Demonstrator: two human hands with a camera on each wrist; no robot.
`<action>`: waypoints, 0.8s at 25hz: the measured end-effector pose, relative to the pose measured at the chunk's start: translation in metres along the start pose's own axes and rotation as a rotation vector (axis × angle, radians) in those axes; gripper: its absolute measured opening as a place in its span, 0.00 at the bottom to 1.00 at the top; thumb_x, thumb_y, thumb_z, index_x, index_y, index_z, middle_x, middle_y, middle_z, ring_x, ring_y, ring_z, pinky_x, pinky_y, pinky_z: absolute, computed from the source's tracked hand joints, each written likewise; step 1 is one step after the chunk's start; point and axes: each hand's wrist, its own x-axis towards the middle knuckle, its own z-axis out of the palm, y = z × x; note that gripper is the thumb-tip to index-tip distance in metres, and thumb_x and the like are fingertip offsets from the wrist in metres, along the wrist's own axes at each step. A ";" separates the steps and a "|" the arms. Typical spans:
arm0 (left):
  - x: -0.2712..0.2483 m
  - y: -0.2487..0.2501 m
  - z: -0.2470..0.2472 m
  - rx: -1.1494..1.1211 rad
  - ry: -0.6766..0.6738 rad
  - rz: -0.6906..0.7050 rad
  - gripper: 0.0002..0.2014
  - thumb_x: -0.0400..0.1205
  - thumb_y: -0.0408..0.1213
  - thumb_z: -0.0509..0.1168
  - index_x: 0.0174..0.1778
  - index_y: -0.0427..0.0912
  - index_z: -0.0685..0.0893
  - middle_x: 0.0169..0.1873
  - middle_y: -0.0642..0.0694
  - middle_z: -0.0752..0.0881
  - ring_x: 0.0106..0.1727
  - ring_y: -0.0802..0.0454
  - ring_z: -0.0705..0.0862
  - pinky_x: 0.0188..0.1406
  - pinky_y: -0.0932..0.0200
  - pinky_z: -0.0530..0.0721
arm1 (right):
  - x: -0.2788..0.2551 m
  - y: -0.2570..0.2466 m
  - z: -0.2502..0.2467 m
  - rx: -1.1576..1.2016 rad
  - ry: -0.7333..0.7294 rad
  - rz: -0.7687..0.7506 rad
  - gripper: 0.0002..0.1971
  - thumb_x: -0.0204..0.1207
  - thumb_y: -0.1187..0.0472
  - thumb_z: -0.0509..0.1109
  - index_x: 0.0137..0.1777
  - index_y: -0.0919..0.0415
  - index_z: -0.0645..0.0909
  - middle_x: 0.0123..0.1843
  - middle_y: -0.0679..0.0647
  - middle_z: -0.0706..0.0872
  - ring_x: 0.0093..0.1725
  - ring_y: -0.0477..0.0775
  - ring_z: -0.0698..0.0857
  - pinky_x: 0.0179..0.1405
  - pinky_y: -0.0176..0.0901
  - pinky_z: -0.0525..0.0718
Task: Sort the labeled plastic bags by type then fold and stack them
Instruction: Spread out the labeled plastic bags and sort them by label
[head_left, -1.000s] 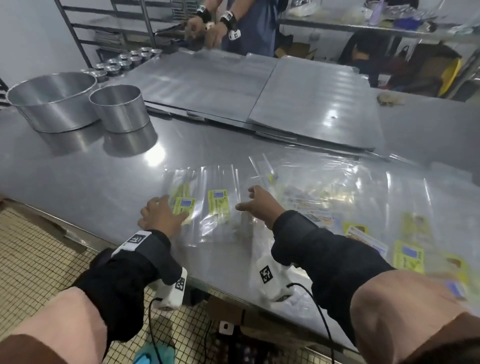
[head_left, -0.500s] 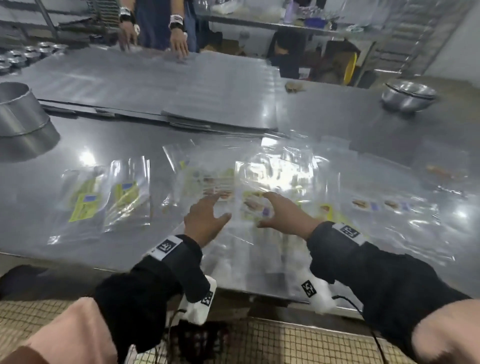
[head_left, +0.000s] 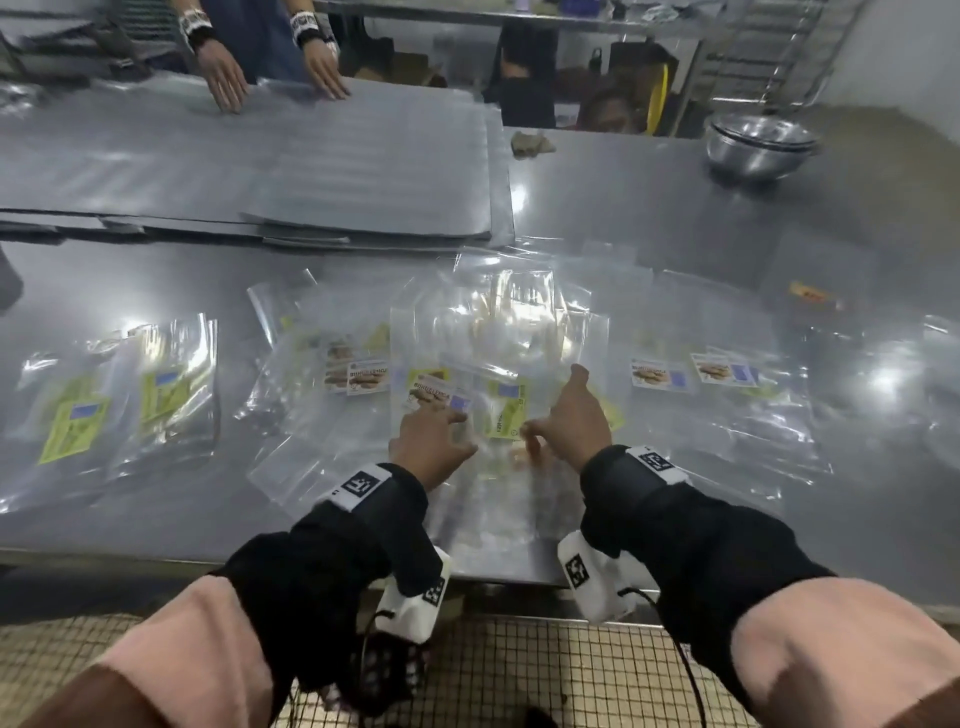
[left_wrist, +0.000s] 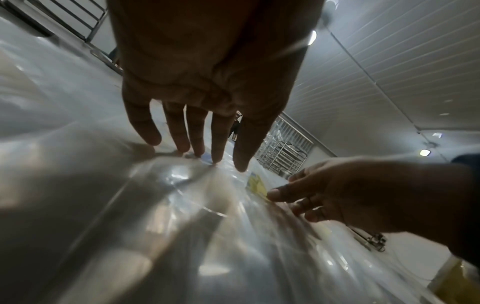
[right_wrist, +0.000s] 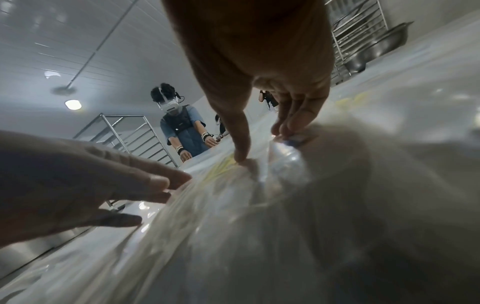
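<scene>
A yellow-green labelled bag (head_left: 506, 410) lies among the clear bags on the steel table (head_left: 649, 208), its label's long axis running away from the near edge. It is touched by the straight-fingered left hand (head_left: 431, 447) and the right hand (head_left: 574, 421) (grasp unclear). Label print is illegible. Two like bags (head_left: 124, 400) lie well left.

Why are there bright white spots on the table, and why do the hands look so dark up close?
Head view: lamps glare off the steel table and the clear bags. Left wrist view: the left hand is a dark shape against brighter surroundings. Right wrist view: the plastic nearest the camera is blurred.
</scene>
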 end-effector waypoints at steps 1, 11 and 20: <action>0.001 -0.002 0.002 0.008 -0.003 0.005 0.23 0.76 0.41 0.70 0.69 0.46 0.80 0.72 0.44 0.75 0.72 0.44 0.73 0.71 0.44 0.72 | 0.003 -0.001 0.000 0.016 -0.020 0.007 0.41 0.63 0.67 0.81 0.70 0.65 0.57 0.45 0.61 0.81 0.46 0.62 0.83 0.46 0.55 0.85; -0.001 0.008 -0.012 -0.062 -0.036 -0.004 0.23 0.82 0.47 0.64 0.71 0.39 0.76 0.69 0.42 0.79 0.69 0.46 0.78 0.68 0.54 0.73 | 0.021 -0.017 -0.035 0.527 0.135 -0.015 0.10 0.80 0.74 0.54 0.52 0.62 0.72 0.43 0.54 0.79 0.30 0.56 0.82 0.17 0.37 0.80; -0.011 0.017 -0.054 -0.878 0.145 -0.019 0.29 0.82 0.28 0.64 0.78 0.38 0.61 0.59 0.37 0.77 0.36 0.50 0.83 0.29 0.63 0.84 | -0.004 -0.082 0.018 0.817 -0.092 -0.086 0.08 0.82 0.72 0.58 0.59 0.63 0.67 0.48 0.60 0.80 0.24 0.48 0.81 0.21 0.35 0.81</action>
